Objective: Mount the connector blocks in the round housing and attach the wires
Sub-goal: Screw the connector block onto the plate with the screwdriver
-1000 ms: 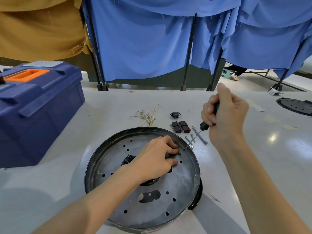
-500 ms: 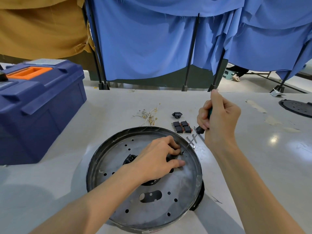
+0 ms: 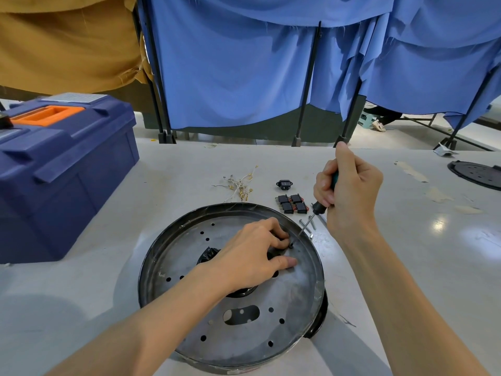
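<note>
Clamped round the teal handle of a screwdriver (image 3: 316,208), the right grip (image 3: 349,191) is holding the tool tilted, its shaft slanting down and left over the housing rim. The tip is meeting a small dark part (image 3: 291,246) inside the round housing (image 3: 244,346), near that housing's far right rim. The left grip (image 3: 252,253) is lying on the perforated plate, its forefinger and thumb curled and pinching this dark part from both sides; what the part is cannot be told, as the fingers are covering most of it. The housing is sitting near the worktop's (image 3: 406,240) near edge, at its middle. Loose screws (image 3: 312,226) are lying just beside the far right rim, under the shaft. Four connector blocks (image 3: 292,203) are waiting in a tight cluster just beyond the rim, with a black socket (image 3: 283,184) behind them and the wires (image 3: 240,185) in a loose heap to their left. A blue toolbox (image 3: 67,172) is occupying the left edge, and a second round housing (image 3: 477,173) is resting at the far right edge.
</note>
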Demonstrator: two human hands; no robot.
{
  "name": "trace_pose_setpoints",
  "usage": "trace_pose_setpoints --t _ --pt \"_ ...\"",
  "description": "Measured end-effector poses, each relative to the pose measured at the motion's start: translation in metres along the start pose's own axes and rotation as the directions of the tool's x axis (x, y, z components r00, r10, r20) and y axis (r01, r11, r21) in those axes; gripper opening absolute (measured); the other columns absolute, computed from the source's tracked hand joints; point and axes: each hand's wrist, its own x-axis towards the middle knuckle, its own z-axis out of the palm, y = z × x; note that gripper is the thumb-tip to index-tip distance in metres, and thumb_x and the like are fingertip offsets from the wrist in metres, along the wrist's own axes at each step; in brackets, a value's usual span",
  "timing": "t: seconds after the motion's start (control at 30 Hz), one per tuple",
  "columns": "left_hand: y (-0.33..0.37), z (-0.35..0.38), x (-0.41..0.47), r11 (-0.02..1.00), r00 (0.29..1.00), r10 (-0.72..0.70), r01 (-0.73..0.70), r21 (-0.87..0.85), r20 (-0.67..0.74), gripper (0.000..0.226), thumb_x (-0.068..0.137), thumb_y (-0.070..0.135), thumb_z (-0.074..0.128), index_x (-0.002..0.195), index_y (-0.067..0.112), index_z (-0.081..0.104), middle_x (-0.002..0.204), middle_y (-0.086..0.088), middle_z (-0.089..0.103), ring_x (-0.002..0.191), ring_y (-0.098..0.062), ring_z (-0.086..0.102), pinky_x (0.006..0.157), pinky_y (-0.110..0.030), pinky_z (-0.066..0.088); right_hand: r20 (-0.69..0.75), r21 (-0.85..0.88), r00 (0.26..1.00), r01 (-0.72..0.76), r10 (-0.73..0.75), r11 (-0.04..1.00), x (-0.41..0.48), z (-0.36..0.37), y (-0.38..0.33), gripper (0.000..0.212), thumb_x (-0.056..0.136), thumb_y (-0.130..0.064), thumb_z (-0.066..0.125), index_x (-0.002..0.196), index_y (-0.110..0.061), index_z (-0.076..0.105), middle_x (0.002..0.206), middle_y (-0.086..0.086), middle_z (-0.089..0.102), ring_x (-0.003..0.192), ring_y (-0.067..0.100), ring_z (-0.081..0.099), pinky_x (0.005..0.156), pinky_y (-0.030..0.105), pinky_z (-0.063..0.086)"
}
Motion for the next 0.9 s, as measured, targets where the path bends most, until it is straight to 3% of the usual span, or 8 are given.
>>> trace_pose_setpoints --t 0.67,0.73,0.8,0.9 --pt "0.0 0.001 0.0 1.0 1.0 0.002 -0.002 -0.003 -0.009 0.036 0.084 0.045 0.068 0.107 0.018 0.074 0.116 0.014 0.055 0.106 -0.003 0.051 0.091 -0.024 0.042 0.017 -0.001 1.0 -0.021 0.021 1.0 -0.002 -0.001 -0.002 0.056 0.102 -0.023 0.049 0.046 -0.017 0.054 0.043 0.005 0.044 0.03 0.014 0.027 0.039 0.02 0.026" --pt "0.0 0.001 0.0 1.0 1.0 0.006 -0.005 0.006 -0.012 0.037 0.084 0.046 0.068 0.107 0.018 0.074 0.116 0.014 0.056 0.106 -0.004 0.051 0.09 -0.023 0.041 0.082 -0.009 0.995 -0.064 0.064 0.998 -0.003 0.0 -0.006 0.053 0.102 -0.026 0.049 0.051 -0.015 0.055 0.047 0.006 0.047 0.033 0.015 0.031 0.04 0.023 0.03" --pt "0.0 0.0 0.0 1.0 1.0 0.008 -0.008 0.013 -0.012 0.039 0.085 0.046 0.068 0.11 0.017 0.073 0.117 0.014 0.055 0.106 -0.005 0.052 0.09 -0.023 0.042 0.241 -0.008 0.961 -0.141 0.139 0.99 -0.003 -0.001 -0.011 0.043 0.099 -0.026 0.043 0.061 -0.012 0.057 0.056 0.008 0.052 0.042 0.018 0.038 0.047 0.028 0.038" --pt "0.001 0.0 0.001 1.0 1.0 0.003 -0.003 0.027 -0.005 0.043 0.085 0.047 0.067 0.116 0.017 0.07 0.118 0.015 0.055 0.107 -0.006 0.052 0.093 -0.027 0.044 0.439 -0.086 0.881 -0.152 0.174 0.985 0.0 -0.006 -0.017 0.029 0.095 -0.012 0.032 0.087 -0.008 0.06 0.072 0.008 0.056 0.06 0.021 0.052 0.065 0.033 0.048"
